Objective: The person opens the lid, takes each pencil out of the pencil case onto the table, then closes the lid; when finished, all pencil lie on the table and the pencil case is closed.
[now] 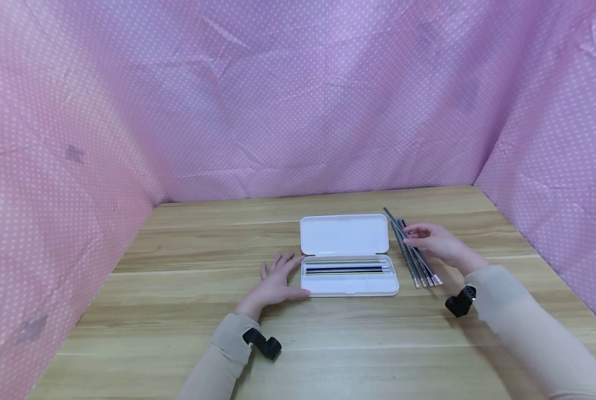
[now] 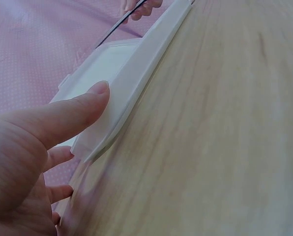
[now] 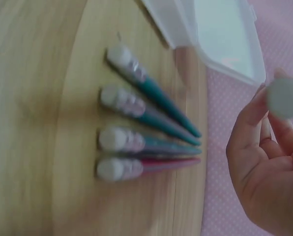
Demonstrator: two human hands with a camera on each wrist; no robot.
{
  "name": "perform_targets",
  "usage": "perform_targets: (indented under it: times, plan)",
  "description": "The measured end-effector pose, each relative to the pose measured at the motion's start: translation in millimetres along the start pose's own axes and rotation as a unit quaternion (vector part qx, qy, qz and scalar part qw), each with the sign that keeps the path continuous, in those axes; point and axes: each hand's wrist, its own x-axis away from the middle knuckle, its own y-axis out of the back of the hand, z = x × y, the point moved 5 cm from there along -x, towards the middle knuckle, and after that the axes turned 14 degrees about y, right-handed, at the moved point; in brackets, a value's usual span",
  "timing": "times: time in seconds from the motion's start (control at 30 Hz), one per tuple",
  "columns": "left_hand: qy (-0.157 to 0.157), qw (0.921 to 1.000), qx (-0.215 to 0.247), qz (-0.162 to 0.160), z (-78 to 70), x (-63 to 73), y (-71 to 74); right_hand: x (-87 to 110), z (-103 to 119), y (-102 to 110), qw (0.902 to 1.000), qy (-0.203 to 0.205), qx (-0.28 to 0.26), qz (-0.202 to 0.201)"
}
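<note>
A white pencil case (image 1: 349,286) lies with its lid (image 1: 344,234) folded back, and several pencils (image 1: 346,270) rest side by side in its tray. My left hand (image 1: 274,282) is at the case's left end with fingers spread; its thumb touches the front corner. To the right of the case, my right hand (image 1: 440,244) pinches a pencil (image 3: 284,97) between thumb and fingers; its pale eraser end faces the right wrist camera. Beneath it, several pencils (image 1: 414,265) with dark and green-blue barrels lie fanned out on the table, their eraser ends toward me.
The wooden table (image 1: 188,250) carries the case and the loose pencils. Pink dotted cloth (image 1: 278,111) hangs behind the table and along both sides. A black wrist camera (image 1: 264,343) is strapped to my left sleeve, another camera (image 1: 460,303) to my right.
</note>
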Motion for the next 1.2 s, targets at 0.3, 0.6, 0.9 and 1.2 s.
perform_targets:
  times: [0.3,0.6,0.9,1.2]
  plan:
    - [-0.002,1.0,0.004,0.002,1.3,-0.6,-0.5,4.0,-20.0,25.3,0.9983,-0.002,0.049,-0.033]
    - [-0.003,1.0,0.004,-0.003,1.4,-0.1,-0.3,6.7,-33.6,39.8,0.9881,-0.032,0.149,-0.021]
    - [-0.005,1.0,0.004,-0.001,0.3,0.2,0.2,1.9,-41.0,39.4,0.9818,-0.02,0.186,-0.034]
    - [-0.005,1.0,0.007,0.0,0.1,0.4,0.2,-1.0,-45.3,36.9,0.9718,-0.028,0.229,-0.048]
